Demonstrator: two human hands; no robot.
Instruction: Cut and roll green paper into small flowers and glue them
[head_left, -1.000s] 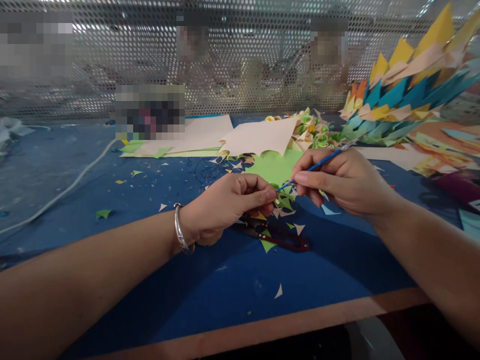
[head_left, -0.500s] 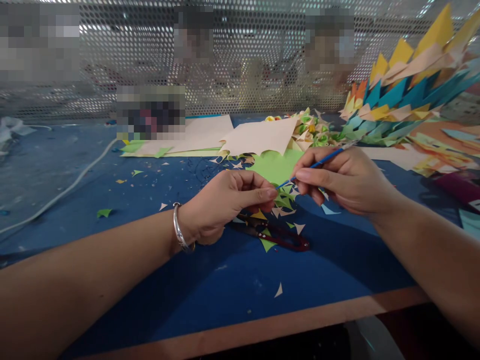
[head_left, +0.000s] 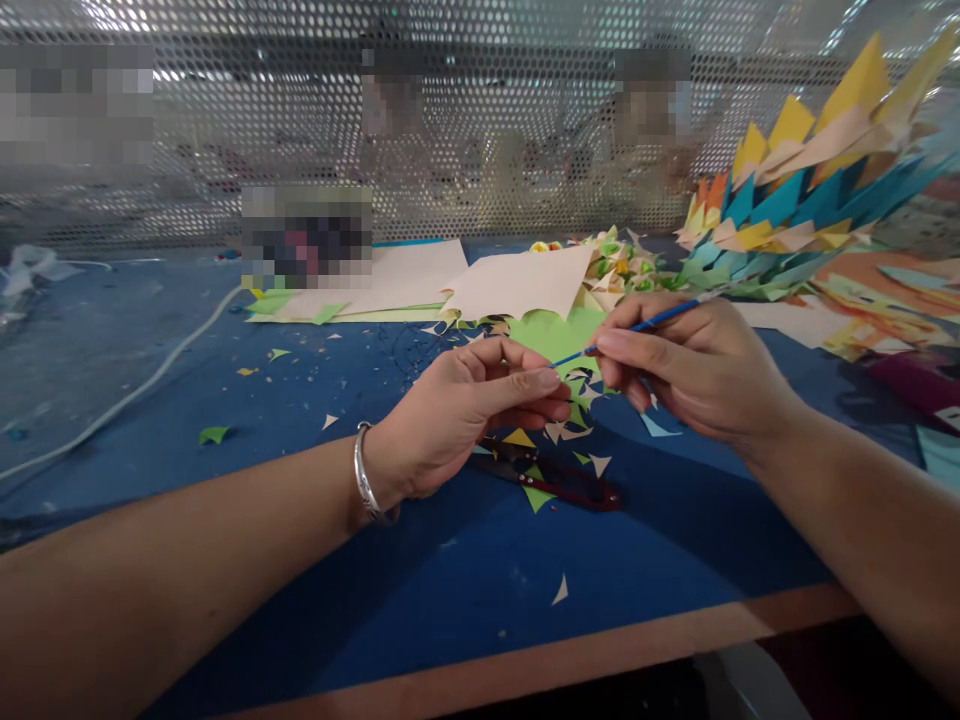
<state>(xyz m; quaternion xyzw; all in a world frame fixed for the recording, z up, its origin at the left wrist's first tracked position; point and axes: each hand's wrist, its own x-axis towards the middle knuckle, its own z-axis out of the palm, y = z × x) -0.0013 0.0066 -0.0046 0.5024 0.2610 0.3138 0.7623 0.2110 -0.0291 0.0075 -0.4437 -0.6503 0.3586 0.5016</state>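
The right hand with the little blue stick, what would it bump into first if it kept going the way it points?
Probably the left hand: the right hand aims its blue stick at those fingertips.

Bright backlight glares through the mesh screen point(head_left: 480, 120); foreground dimmer; edges bowed; far faces pixelated

Dark red snips point(head_left: 559, 483) lie on the blue table point(head_left: 300, 400) among paper scraps point(head_left: 214, 435); a white cable point(head_left: 127, 395) crosses left
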